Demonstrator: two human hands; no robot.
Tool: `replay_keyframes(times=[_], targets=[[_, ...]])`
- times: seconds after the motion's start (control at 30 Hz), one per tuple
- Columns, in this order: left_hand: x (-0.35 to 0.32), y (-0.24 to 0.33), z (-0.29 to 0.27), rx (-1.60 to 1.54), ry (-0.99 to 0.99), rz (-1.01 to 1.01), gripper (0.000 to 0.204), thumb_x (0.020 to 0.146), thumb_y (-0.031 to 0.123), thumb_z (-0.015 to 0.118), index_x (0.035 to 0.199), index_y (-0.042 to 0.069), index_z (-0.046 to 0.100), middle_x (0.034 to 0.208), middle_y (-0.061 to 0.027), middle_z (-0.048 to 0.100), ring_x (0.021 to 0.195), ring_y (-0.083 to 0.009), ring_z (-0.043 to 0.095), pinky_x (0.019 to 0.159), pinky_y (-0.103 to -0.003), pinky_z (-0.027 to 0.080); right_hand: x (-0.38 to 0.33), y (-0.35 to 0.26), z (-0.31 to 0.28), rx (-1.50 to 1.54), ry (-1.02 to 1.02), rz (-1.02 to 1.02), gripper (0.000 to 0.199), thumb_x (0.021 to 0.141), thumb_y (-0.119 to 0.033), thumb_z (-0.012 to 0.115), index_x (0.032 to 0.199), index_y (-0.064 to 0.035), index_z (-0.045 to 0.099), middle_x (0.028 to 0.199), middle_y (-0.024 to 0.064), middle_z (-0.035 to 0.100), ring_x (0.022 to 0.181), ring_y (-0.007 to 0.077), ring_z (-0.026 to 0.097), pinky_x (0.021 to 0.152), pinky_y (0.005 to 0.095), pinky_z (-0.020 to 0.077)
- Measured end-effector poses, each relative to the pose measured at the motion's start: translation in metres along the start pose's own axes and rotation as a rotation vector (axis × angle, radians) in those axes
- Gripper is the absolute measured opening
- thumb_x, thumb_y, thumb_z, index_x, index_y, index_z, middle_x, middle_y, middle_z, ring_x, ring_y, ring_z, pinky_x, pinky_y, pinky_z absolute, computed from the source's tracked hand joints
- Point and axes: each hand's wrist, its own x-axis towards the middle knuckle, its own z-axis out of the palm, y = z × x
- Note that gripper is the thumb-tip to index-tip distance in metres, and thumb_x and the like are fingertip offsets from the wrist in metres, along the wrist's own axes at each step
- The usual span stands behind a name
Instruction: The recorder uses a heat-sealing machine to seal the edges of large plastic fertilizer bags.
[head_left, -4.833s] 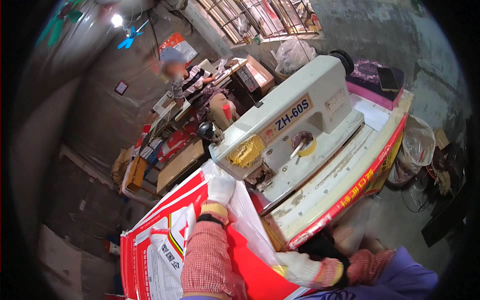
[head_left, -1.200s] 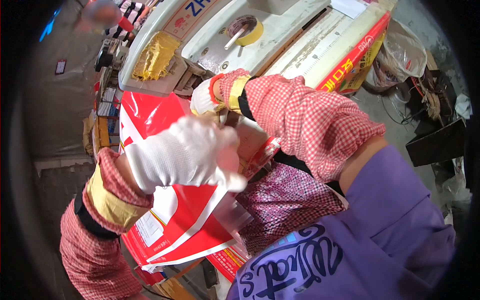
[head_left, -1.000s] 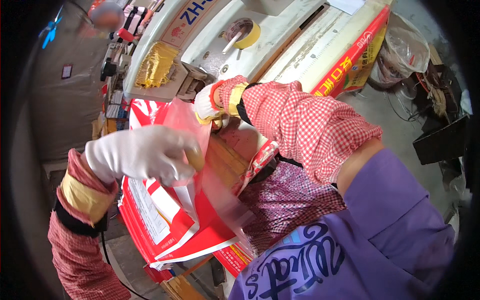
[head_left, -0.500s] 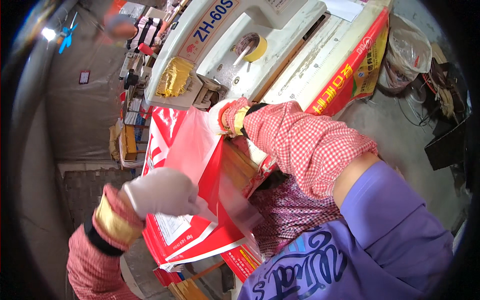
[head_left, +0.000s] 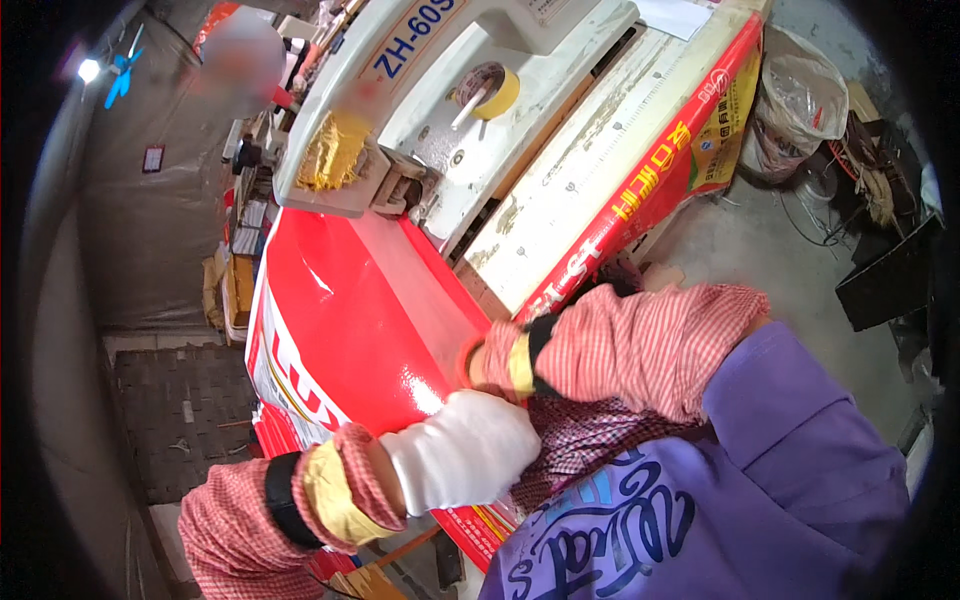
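In the head view, the left hand (head_left: pixel 462 462), in a white glove, lies clenched over the near edge of a red bag (head_left: pixel 360 330), gripping it low in the picture. The right hand (head_left: pixel 478 362) is mostly hidden under the bag's clear film; only its cuff with a yellow band shows, so I cannot tell whether it grips or lies flat. The 2 hands are close together, the right just above the left. The bag is glossy red with white print at its left side, and it lies flat on the work surface, running from the hands up to the head of a white sewing machine (head_left: pixel 400 90), where its far end sits just under the machine's foot. A wad of yellow thread (head_left: pixel 325 155) clings to the machine's head, and a roll of yellow tape (head_left: pixel 490 90) sits on its body. A red banner (head_left: pixel 650 190) covers the table edge to the right. Both forearms wear red checked sleeves (head_left: pixel 640 345).
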Motion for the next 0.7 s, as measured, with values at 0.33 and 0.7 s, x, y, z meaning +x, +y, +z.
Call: replay_keyframes(times=[0.33,0.7], targets=[[-0.015,0.003,0.008,0.005,0.117,-0.114,0.017,0.073,0.019,0.064,0.080,0.004,0.061,0.083,-0.0125,0.059,0.074,-0.0308,0.063,0.063,-0.040,0.052,-0.048,0.017,-0.120,0.351,0.529,0.856,0.029,0.075,-0.023,0.058,0.094,-0.0033,0.069,0.087,0.0232,0.067,0.081,0.0381,0.066,0.069,0.0415,0.0535],[-0.005,0.009,-0.001,0.222,0.122,-0.105,0.009,0.069,0.014,0.062,0.074,0.009,0.065,0.073,-0.0115,0.063,0.070,-0.0296,0.065,0.061,-0.038,0.054,-0.003,0.024,-0.052,0.110,0.672,0.800,0.031,0.091,-0.020,0.040,0.096,-0.0029,0.065,0.091,0.0204,0.067,0.082,0.0380,0.066,0.069,0.0476,0.0520]])
